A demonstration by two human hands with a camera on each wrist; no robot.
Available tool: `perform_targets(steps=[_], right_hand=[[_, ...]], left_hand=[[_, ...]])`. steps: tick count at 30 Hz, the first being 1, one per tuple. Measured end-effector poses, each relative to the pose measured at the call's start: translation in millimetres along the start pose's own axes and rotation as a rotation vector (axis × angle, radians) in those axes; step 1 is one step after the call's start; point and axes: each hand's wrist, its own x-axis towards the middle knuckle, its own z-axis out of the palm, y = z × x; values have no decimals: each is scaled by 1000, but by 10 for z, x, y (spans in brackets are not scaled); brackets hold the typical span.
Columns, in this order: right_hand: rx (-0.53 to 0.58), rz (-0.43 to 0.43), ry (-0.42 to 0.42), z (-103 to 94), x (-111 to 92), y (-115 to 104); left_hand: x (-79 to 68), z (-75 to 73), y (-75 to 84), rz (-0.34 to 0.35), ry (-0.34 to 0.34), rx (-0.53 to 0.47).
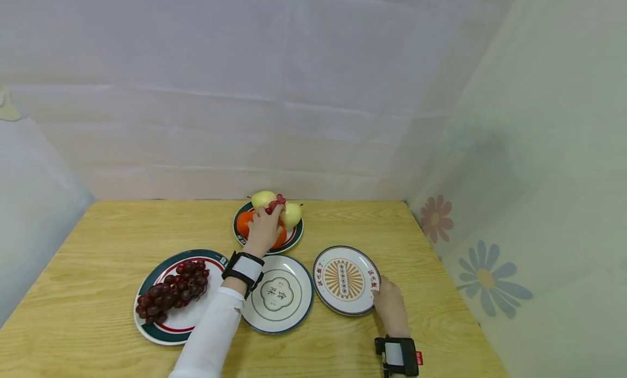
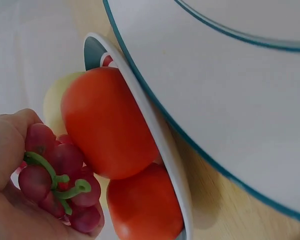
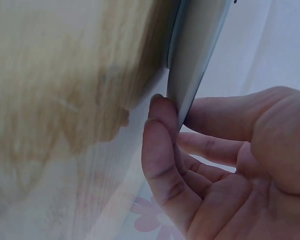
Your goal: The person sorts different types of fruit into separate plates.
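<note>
My left hand (image 1: 264, 230) holds a small bunch of red grapes (image 2: 65, 175) with green stems, fingers curled round it. It is over a green-rimmed plate (image 1: 296, 238) at the back of the table. On that plate lie yellow-green pears (image 1: 292, 215) and smooth orange-red fruits (image 2: 107, 120), perhaps tomatoes or persimmons. Whether the grapes touch the fruit beneath is hard to tell. My right hand (image 1: 390, 301) pinches the right edge of a white plate (image 1: 338, 255) with a sunburst print. Thumb and fingertips (image 3: 157, 147) sit on opposite faces of its rim.
Left of my left forearm, a large oval plate (image 1: 159, 335) bears a bunch of dark grapes (image 1: 173, 292). A white plate with a blue rim (image 1: 294, 315) stands between it and the sunburst plate. White sheeting (image 1: 245, 122) rises behind the wooden table (image 1: 88, 269).
</note>
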Motion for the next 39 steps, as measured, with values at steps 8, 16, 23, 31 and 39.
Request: perform_targets(steps=[8, 16, 23, 31, 39], right_hand=[[-8, 1, 7, -5, 9, 39], [-24, 9, 1, -16, 36, 65], [-16, 21, -17, -12, 16, 64], [-16, 32, -26, -13, 22, 45], [-13, 18, -16, 3, 22, 65]], left_hand=[[-209, -282, -34, -15, 67, -1], [-641, -514, -124, -13, 82, 56], [-1161, -560, -199, -38, 56, 160], [-1577, -548, -197, -80, 50, 260], [-1736, -542, -294, -153, 51, 247]])
